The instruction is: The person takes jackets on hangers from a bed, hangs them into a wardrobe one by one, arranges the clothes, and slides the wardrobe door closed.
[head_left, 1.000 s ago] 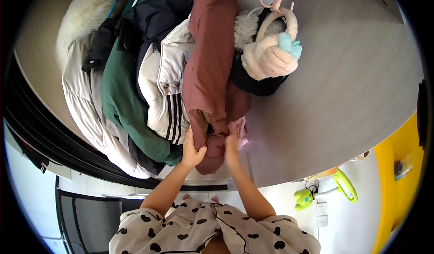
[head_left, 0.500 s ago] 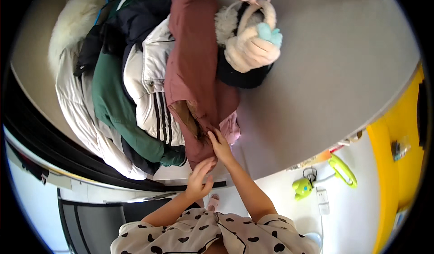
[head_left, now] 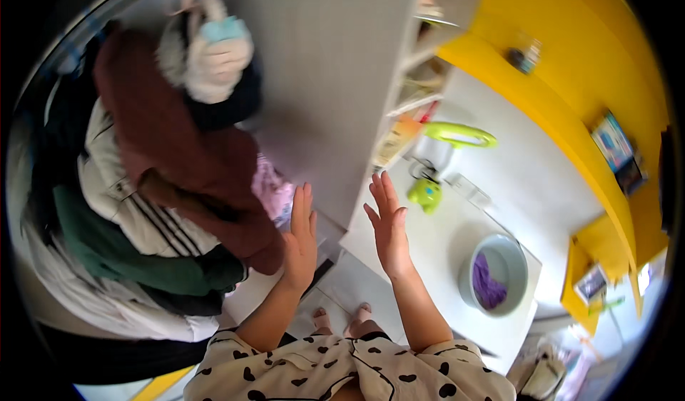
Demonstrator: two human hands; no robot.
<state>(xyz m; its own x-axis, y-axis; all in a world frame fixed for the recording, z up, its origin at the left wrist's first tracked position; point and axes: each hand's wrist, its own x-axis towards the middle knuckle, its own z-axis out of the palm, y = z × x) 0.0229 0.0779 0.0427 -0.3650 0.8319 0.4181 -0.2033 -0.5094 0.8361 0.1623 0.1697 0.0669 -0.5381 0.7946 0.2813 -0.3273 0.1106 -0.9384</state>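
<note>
Both of my hands are raised in front of me, apart and empty. My left hand has its fingers stretched upward, just right of the sleeve end of a dark reddish jacket. That jacket hangs with a white jacket with black stripes and a green one. My right hand is open too, fingers extended and slightly spread, nearest the lime-green lamp base on the white desk. A pink cloth shows behind the reddish jacket.
Fluffy cream earmuffs hang on the grey panel. A pale basin holding a purple cloth stands on the white desk. Yellow shelving curves along the right, and a white-framed shelf stands between panel and desk.
My hands have come away from the reddish jacket's sleeve and opened. The view has turned right, so the clothes sit further left and the desk with the basin shows.
</note>
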